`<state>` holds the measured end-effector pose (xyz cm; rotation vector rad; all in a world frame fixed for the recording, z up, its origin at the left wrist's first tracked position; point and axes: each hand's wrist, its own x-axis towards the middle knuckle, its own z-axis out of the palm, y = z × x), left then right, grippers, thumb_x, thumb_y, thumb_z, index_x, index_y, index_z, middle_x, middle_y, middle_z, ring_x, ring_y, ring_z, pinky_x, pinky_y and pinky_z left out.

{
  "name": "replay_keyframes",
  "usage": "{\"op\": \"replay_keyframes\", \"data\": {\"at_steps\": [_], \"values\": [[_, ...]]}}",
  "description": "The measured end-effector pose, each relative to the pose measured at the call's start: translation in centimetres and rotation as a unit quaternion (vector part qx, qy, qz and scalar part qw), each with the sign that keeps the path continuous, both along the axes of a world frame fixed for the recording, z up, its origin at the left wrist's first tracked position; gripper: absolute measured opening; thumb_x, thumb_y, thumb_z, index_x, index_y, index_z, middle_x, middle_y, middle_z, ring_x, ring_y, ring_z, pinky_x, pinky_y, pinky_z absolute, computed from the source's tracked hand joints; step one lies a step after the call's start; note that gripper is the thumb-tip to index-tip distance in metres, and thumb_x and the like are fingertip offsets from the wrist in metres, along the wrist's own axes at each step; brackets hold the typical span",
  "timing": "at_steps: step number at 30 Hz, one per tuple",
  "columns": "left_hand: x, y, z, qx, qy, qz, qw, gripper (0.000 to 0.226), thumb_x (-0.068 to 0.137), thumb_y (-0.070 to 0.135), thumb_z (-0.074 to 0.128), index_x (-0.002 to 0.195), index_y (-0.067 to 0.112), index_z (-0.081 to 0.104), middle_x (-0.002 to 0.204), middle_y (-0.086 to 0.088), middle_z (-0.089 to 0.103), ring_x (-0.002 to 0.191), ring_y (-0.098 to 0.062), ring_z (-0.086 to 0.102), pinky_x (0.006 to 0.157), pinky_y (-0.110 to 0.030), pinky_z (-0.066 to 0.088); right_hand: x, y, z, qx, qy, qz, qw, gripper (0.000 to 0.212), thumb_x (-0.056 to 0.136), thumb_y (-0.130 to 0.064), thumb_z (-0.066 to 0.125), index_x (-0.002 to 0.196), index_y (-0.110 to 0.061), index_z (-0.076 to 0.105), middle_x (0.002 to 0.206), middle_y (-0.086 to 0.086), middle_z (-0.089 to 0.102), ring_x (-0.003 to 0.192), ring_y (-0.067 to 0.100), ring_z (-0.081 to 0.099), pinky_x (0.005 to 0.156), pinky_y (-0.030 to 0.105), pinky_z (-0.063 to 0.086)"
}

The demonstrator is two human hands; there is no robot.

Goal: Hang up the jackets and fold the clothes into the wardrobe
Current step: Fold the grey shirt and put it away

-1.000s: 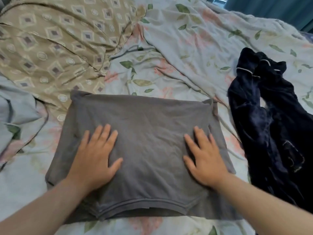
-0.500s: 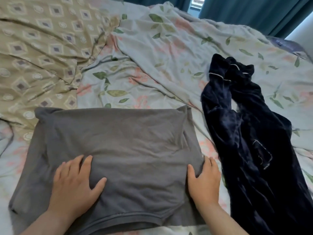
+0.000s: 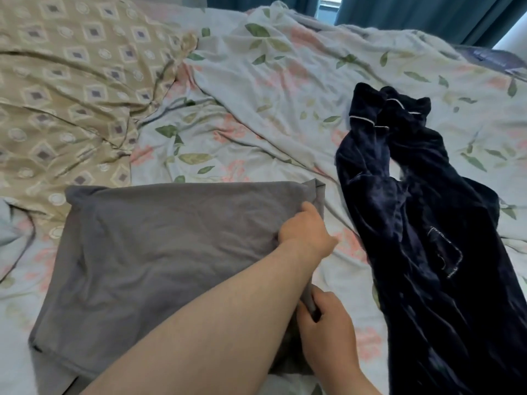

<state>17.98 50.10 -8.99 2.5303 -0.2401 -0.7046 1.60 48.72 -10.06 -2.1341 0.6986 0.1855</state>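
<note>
A folded grey shirt (image 3: 159, 240) lies flat on the bed in front of me. My left hand (image 3: 305, 229) has reached across it and grips its right edge near the far corner, fingers tucked under the cloth. My right hand (image 3: 325, 323) pinches the same right edge nearer to me, close to the hem. A dark navy velvet garment with white piping (image 3: 413, 223) lies crumpled lengthwise to the right of the shirt, untouched.
The bed is covered by a rumpled pale floral sheet (image 3: 271, 89). A beige diamond-patterned cover (image 3: 71, 81) lies bunched at the upper left. Teal curtains (image 3: 413, 12) hang behind the bed.
Both hands left the top of the grey shirt. My left hand crossed over to its right edge and took hold; my right hand slid down and pinched that edge. The view shifted right.
</note>
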Motion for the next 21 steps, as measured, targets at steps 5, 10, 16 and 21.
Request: {"op": "replay_keyframes", "data": {"at_steps": [5,10,16,21], "values": [[1.3,4.9,0.2,-0.034,0.005,0.053,0.998,0.020,0.088,0.017,0.052,0.102,0.013,0.039,0.081,0.002,0.043,0.083,-0.024,0.051,0.067,-0.034,0.041,-0.2,3.3,1.8,0.040,-0.013,0.044,0.998,0.045,0.088,-0.017,0.067,0.098,-0.059,0.056,0.081,-0.009,0.058,0.085,-0.003,0.055,0.067,0.009,0.041],[3.1,14.5,2.0,-0.285,0.107,0.218,0.927,0.021,0.085,0.006,0.054,0.104,0.012,0.062,0.099,-0.002,0.067,0.089,-0.019,0.063,0.064,-0.021,0.049,1.7,8.6,3.4,0.117,-0.024,0.055,0.991,0.055,0.088,-0.023,0.066,0.132,-0.053,0.053,0.119,-0.021,0.063,0.108,-0.005,0.058,0.093,0.020,0.050],[4.0,25.6,3.2,-0.368,0.071,0.322,0.869,0.026,0.086,-0.001,0.059,0.091,0.022,0.070,0.088,0.006,0.074,0.079,-0.006,0.068,0.063,-0.014,0.053,5.1,18.3,4.7,0.202,-0.051,0.169,0.963,0.058,0.085,-0.025,0.058,0.135,-0.053,0.047,0.116,-0.036,0.062,0.106,-0.016,0.056,0.091,0.014,0.048],[4.6,33.6,3.1,-0.361,0.016,0.371,0.856,0.028,0.084,-0.001,0.062,0.085,0.026,0.070,0.082,0.010,0.073,0.074,-0.002,0.068,0.062,-0.017,0.052,6.7,26.5,4.2,0.246,-0.038,0.207,0.946,0.053,0.085,-0.023,0.055,0.132,-0.046,0.050,0.104,-0.050,0.055,0.101,-0.024,0.051,0.084,-0.002,0.039]]}}
